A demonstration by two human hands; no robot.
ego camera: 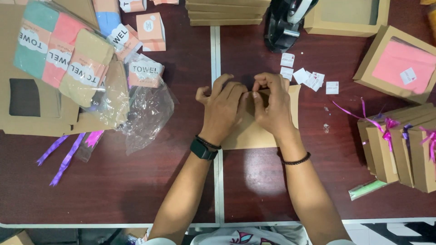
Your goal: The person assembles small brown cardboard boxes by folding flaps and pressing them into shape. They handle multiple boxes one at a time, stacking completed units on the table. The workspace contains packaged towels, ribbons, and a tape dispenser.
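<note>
I see the dark red table [113, 181] first, its far left corner piled with flat cardboard and a clear bag of folded towels [63, 56]. Along the right edge stand finished kraft boxes tied with pink ribbon [399, 149]. At the middle, over the seam, lies a flat brown cardboard piece [254, 131]. My left hand [222, 109] presses on it, fingers curled. My right hand [272, 106] pinches something small against its far edge; what, I cannot tell. Small white stickers [311, 79] lie scattered just beyond it.
</note>
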